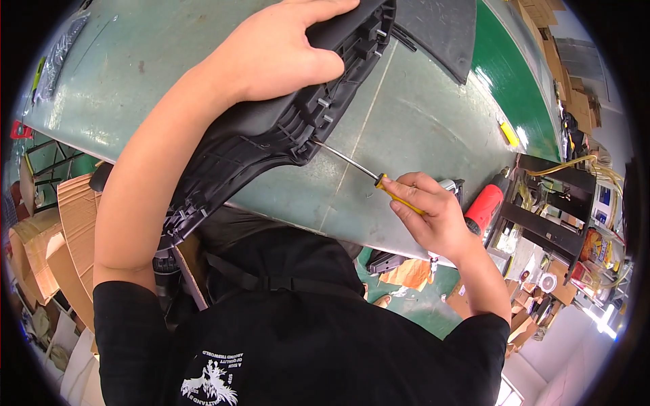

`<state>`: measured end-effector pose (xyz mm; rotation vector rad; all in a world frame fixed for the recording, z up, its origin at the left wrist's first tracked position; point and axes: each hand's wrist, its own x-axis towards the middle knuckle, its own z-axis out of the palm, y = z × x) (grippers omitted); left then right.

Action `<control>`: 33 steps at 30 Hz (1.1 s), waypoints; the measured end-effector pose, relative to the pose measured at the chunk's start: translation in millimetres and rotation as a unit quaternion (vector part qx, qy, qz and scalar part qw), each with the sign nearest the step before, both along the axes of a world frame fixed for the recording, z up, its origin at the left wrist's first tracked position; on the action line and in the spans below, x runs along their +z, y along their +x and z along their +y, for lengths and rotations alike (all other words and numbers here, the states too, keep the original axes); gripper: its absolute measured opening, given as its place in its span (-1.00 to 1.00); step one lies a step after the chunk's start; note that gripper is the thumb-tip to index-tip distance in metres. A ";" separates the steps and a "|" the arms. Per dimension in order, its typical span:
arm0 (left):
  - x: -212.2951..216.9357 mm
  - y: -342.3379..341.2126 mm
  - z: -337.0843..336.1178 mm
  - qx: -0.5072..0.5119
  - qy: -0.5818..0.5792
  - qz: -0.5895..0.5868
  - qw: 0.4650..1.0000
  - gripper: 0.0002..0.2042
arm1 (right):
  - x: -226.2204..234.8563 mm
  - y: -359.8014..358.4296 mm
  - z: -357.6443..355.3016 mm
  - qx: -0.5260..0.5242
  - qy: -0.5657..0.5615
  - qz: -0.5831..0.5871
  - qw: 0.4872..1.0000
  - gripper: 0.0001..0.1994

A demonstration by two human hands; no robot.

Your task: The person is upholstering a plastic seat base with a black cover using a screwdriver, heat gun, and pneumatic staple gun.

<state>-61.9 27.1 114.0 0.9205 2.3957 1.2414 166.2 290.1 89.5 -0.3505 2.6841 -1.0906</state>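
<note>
A large black moulded plastic part (pixel 261 128) leans across the table toward me, its ribbed edge facing right. Several metal studs (pixel 324 103) stick out along that edge. My left hand (pixel 288 57) grips the upper part of it, thumb on the near side; some of its fingertips run out of view at the top. In my right hand (pixel 433 213) is a screwdriver (pixel 347 161) with a yellow and black handle, held between thumb and fingers. Its shaft points up and left, with the tip at a recess in the ribbed edge.
The green worktop (pixel 284 196) carries a red heat gun (pixel 484 203) beyond my right hand, a yellow-handled item (pixel 509 134) and a black sheet (pixel 440 34). A dark rack (pixel 548 223) stands at the right. Cardboard boxes (pixel 74 230) are on the left.
</note>
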 end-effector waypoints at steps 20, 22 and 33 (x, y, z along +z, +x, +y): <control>-41.7 -21.5 -7.8 0.007 0.132 -0.066 0.989 -0.23 | -51.2 67.7 -9.7 -0.258 -0.575 -0.157 0.761 -0.54; -32.5 -8.6 -3.7 0.014 0.110 -0.019 0.994 -0.24 | -20.5 78.5 3.0 -0.328 -0.230 -0.118 0.908 -0.46; 9.8 11.1 -1.1 0.009 -0.053 0.011 0.998 -0.19 | 19.3 83.4 -17.4 -0.307 0.159 0.070 0.936 -0.47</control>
